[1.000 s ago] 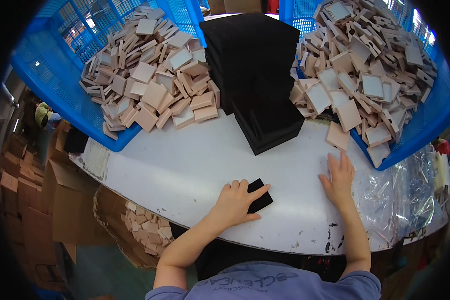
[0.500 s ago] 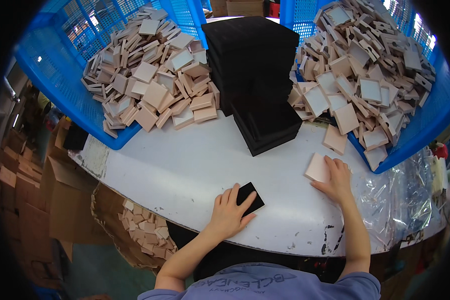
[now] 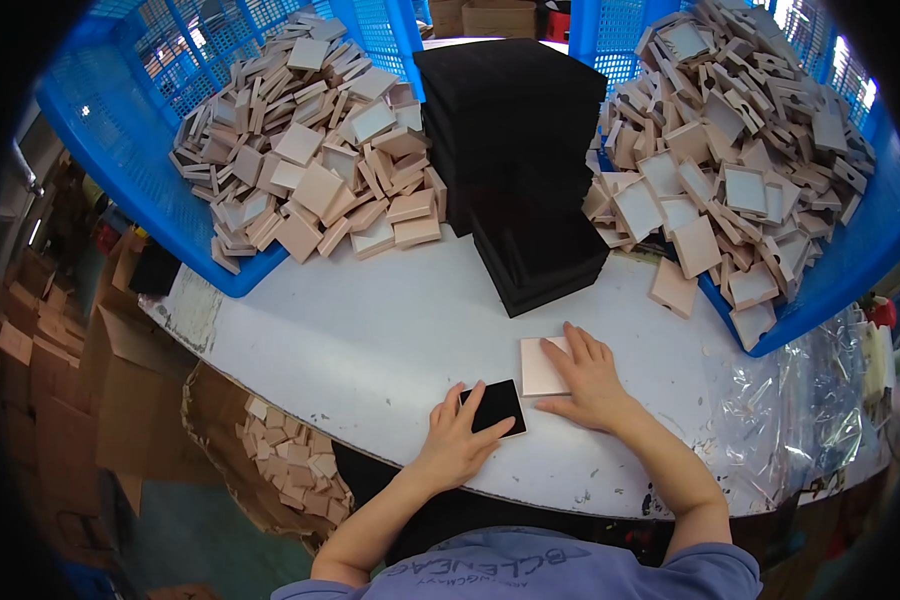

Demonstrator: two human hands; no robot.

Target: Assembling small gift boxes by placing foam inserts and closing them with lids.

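Observation:
My left hand [image 3: 454,444] rests over a shallow small cardboard box [image 3: 516,432] filled with a black foam pad [image 3: 494,402], its fingers and thumb gripping the edges near the table's front. Just beyond it and to the right, my right hand [image 3: 594,388] holds a pale pink square cardboard box piece [image 3: 536,368] by its right side, flat on the white table. The two pieces lie close together, corner near corner. What is on the underside of the pink piece stays hidden.
A tall stack of black foam sheets [image 3: 510,130] stands at the back middle, with a lower stack [image 3: 540,255] before it. Blue crates [image 3: 120,190] spilling box pieces flank it. One loose box piece [image 3: 674,288] lies at right, near clear plastic bags [image 3: 785,400]. A carton of pieces [image 3: 295,465] sits below left.
My right hand has slid the pink box piece leftward across the table, close to the left hand. The black-padded box has turned slightly and shifted a little toward me under my left hand.

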